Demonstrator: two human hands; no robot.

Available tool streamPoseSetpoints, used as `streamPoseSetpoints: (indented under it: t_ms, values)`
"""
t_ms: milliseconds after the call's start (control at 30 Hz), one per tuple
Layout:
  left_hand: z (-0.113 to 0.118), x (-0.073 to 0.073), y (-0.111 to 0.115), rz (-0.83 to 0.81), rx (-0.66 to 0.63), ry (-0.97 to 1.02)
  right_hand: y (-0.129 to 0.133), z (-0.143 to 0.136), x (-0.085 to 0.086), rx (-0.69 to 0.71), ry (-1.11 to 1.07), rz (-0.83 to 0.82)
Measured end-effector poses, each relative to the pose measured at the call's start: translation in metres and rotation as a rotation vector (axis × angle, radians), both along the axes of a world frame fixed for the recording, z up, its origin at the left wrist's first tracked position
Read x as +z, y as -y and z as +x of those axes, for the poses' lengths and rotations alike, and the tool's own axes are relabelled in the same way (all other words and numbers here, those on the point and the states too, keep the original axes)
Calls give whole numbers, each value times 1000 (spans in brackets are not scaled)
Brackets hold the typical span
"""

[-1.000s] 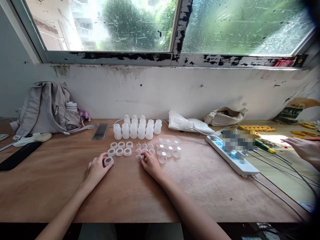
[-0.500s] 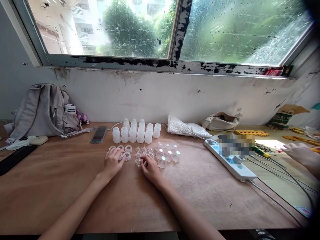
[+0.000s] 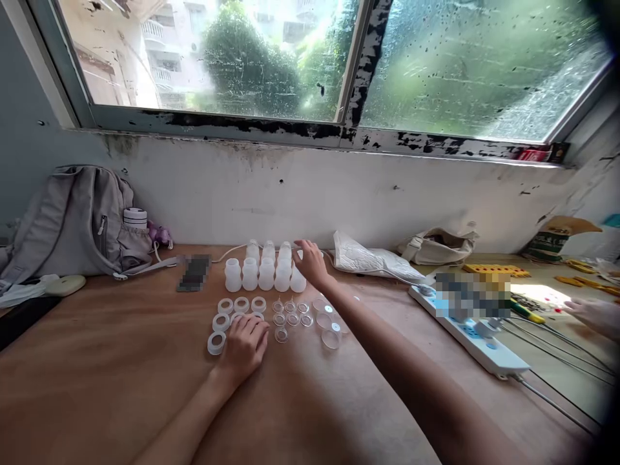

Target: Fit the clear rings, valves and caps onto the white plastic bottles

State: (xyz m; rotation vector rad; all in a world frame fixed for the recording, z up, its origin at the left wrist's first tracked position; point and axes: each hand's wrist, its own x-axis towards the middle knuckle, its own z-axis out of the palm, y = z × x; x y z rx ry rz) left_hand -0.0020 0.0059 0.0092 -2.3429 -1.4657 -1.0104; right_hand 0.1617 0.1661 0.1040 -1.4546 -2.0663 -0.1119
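Note:
My left hand (image 3: pixel 246 341) rests palm down at the right side of the white screw rings (image 3: pixel 225 306), its fingers loosely bent and partly covering some of them. My right hand (image 3: pixel 312 263) reaches to the right end of the frosted small bottles (image 3: pixel 266 276), thumb and fingers apart, hiding part of the bottles there. The bottles stand upright in rows. In front of them lie several clear nipples (image 3: pixel 291 318) with round flanges. Clear domed caps (image 3: pixel 331 337) lie to their right, partly hidden under my right forearm.
A grey backpack (image 3: pixel 82 223) and a blurred phone-like object (image 3: pixel 194 272) are at the left. A white plastic package (image 3: pixel 372 257), a beige bag (image 3: pixel 438 247) and a power strip (image 3: pixel 469 332) with cables lie to the right. Another person's hand (image 3: pixel 591 315) is at the far right.
My right hand has moved from the nipples up to the bottles. My left hand has shifted right and nearer to me, uncovering several rings. The view has moved slightly.

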Motion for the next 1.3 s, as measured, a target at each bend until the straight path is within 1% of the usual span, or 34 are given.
streamPoseSetpoints:
  t_ms: [33,100,200,333,467,567,700,800,900,967,1000,1067,1100,1167,1200,1233,1300]
  values:
    - [1,0,0,-2,-10,2,-12,-2,4,-17,14,-25]
    - [2,0,1,-4,-33,10,-33,-7,6,-40,41,-75]
    - [5,0,2,-2,-61,26,-52,-12,2,-57,86,-147]
    - [7,0,3,-6,-81,51,-62,-20,-4,-57,124,-193]
    - [8,0,4,-21,-91,56,-60,-25,0,-58,135,-176]
    - [8,0,4,-29,-98,67,-55,-22,10,-52,125,-140]
    - [7,1,4,-40,-122,95,-44,-13,30,-50,82,-93]
    - [7,2,5,-59,-135,98,-30,-5,47,-6,-18,16]
    - [8,1,7,-60,-135,107,-3,4,62,76,-142,215]
    - [10,1,9,-37,-96,147,23,10,67,144,-240,338]
    - [11,1,10,-8,-60,187,37,13,66,174,-299,372]
    - [12,2,12,101,16,289,66,17,57,223,-429,352]
    - [12,2,12,171,43,338,81,18,49,258,-492,295]
    - [11,4,12,285,64,403,106,17,24,360,-612,128]
    - [10,5,12,296,61,410,117,16,10,410,-661,20]
    - [9,5,13,264,53,404,125,14,-4,452,-690,-80]
    - [7,6,13,132,19,360,137,10,-29,518,-712,-209]
